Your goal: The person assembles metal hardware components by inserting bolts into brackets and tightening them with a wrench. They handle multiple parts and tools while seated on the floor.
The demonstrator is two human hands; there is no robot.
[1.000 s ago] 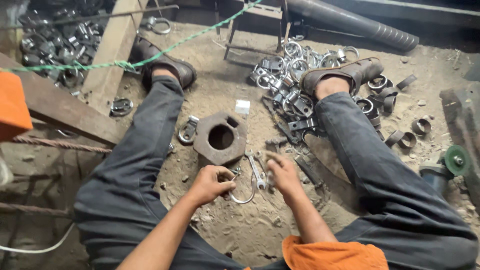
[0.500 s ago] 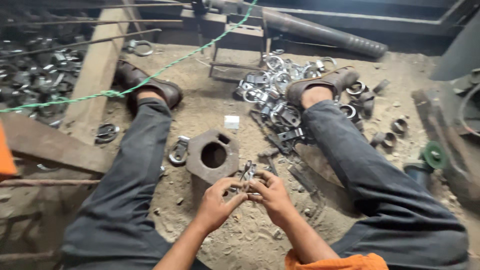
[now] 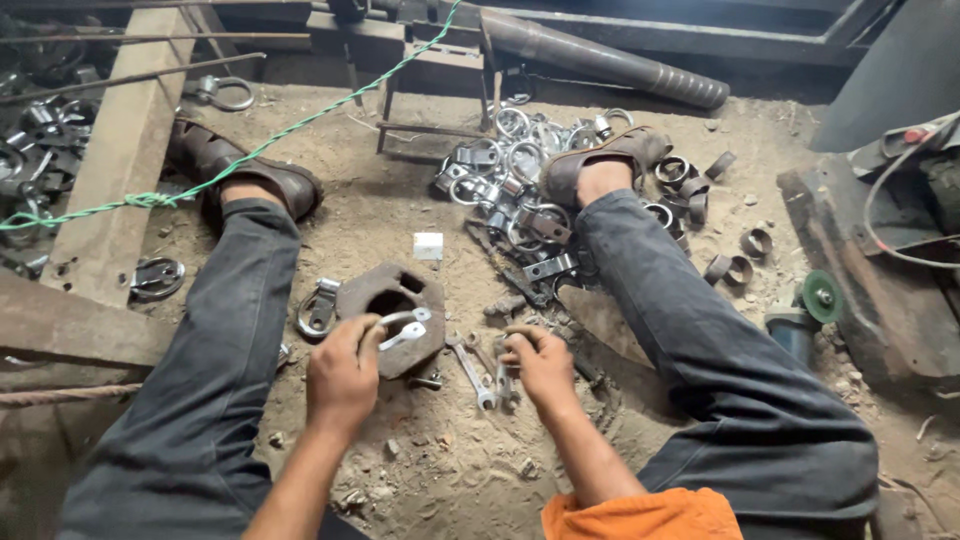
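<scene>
Floor (image 3: 420,470) of packed dirt, strewn with grit and rusty scrap; the person sits on it, legs spread. Left hand (image 3: 342,375) closed around a bent metal clamp (image 3: 400,328), held over a rusty block with a round hole (image 3: 395,312) lying between the knees; right hand (image 3: 540,362) curled, fingertips pressing on small parts just beside a spanner (image 3: 472,372). Heap of clamp rings (image 3: 510,175) by the right foot; wooden beam (image 3: 115,160) and green rope (image 3: 300,122) at left; grinder (image 3: 805,310) at right.
</scene>
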